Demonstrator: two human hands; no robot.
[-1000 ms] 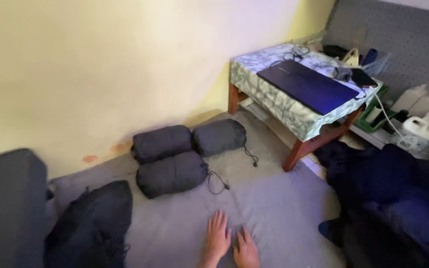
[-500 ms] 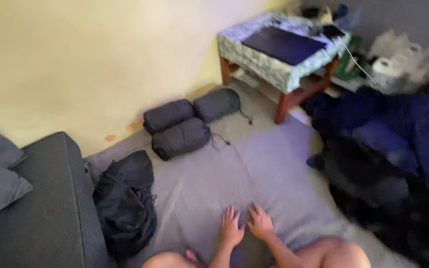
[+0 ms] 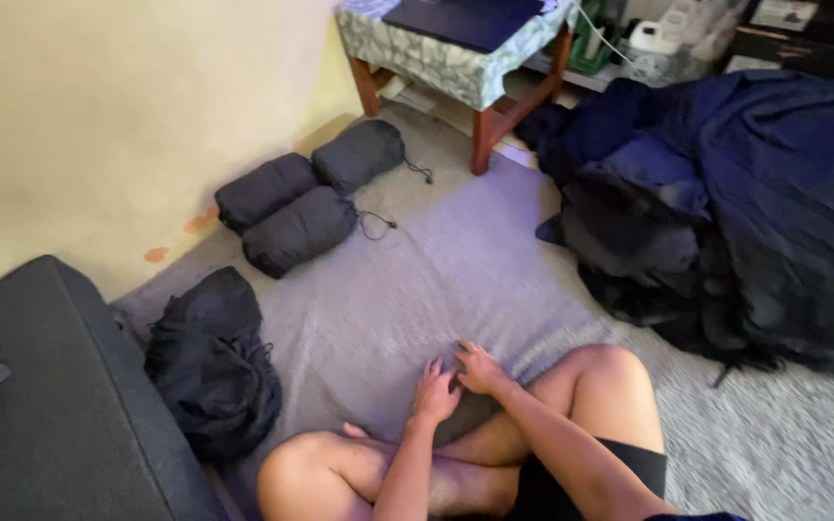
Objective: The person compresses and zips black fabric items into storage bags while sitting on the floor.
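Hands pressed palm-down on a grey fleece mat (image 3: pixel 436 280) spread over the floor, seen from above by someone seated cross-legged with bare knees. Left hand (image 3: pixel 433 391) flat, fingers spread wide, holding nothing; right hand (image 3: pixel 480 369) just beside it, touching at the fingertips, likewise splayed and empty. Judged as smoothing or flattening the mat close to the body; any further smoothing likely calling for a longer reach toward the far edge, well apart from the hands.

Mat soft, slightly nubby, pale grey-lilac. Beyond it, against a cream wall (image 3: pixel 127 116), three dark grey stuff sacks (image 3: pixel 296 230), cylindrical, tightly packed, drawcords trailing. Nearer left, a slumped black fabric bag (image 3: pixel 209 357) beside a charcoal upholstered sofa (image 3: pixel 60 405). On the right, a crumpled heap of navy and black bedding (image 3: pixel 745 193), smooth and faintly shiny. At the top, a wooden-legged table with a leaf-patterned cloth over the tabletop (image 3: pixel 446 63).
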